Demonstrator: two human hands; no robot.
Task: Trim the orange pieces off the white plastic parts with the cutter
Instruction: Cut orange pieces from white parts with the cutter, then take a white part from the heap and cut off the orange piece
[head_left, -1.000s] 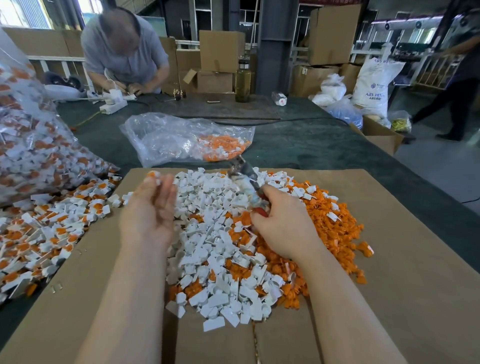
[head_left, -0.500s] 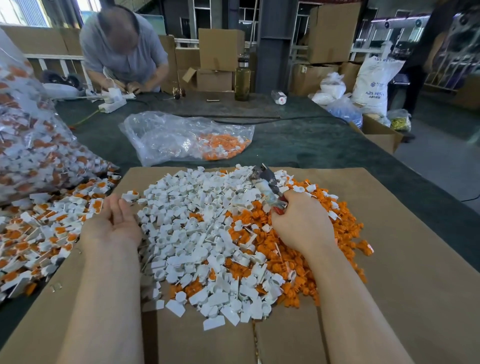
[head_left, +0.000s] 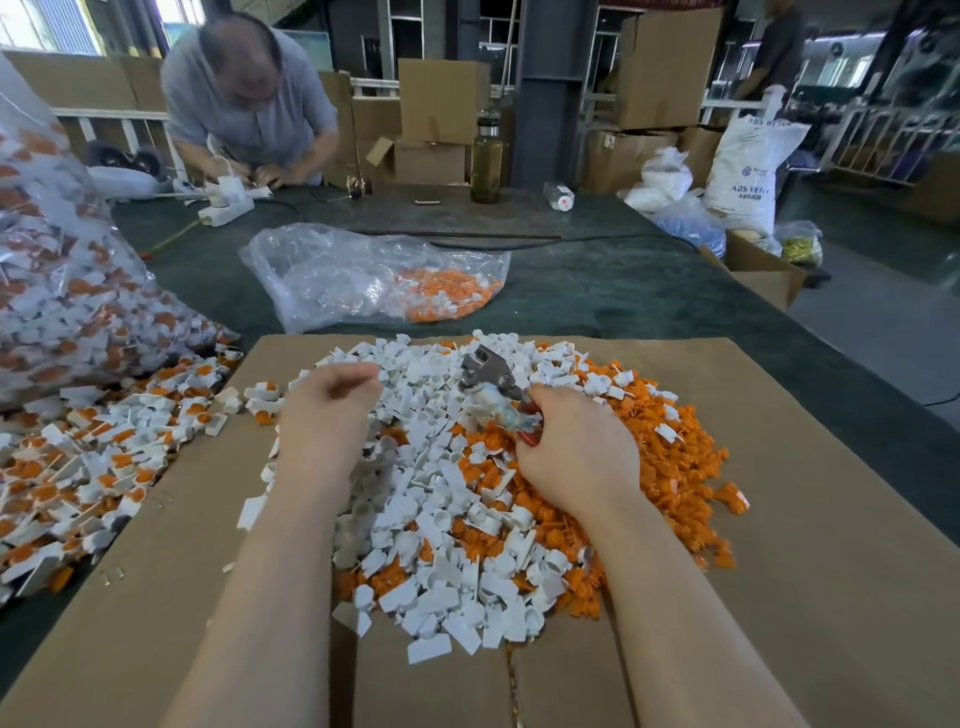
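The cutter (head_left: 491, 387) is gripped in the right hand (head_left: 576, 452), fingers curled round its handles, its metal head pointing toward 11 o'clock over the heap. The left hand (head_left: 324, 415) is held above the heap's 9 o'clock edge with fingers curled inward; whether a part is pinched there cannot be told. The trimmed white parts (head_left: 441, 519) are heaped at the centre of the cardboard sheet (head_left: 805, 571), and the cut orange pieces (head_left: 670, 457) are banked along the heap's 3 o'clock side. Bare cardboard is left open at 3 and 6 o'clock. Untrimmed parts (head_left: 78, 467) are spread past the sheet's 9 o'clock edge. At 12 o'clock, a clear bag (head_left: 363, 275) lies on the counter (head_left: 623, 291), beyond the sheet's far edge.
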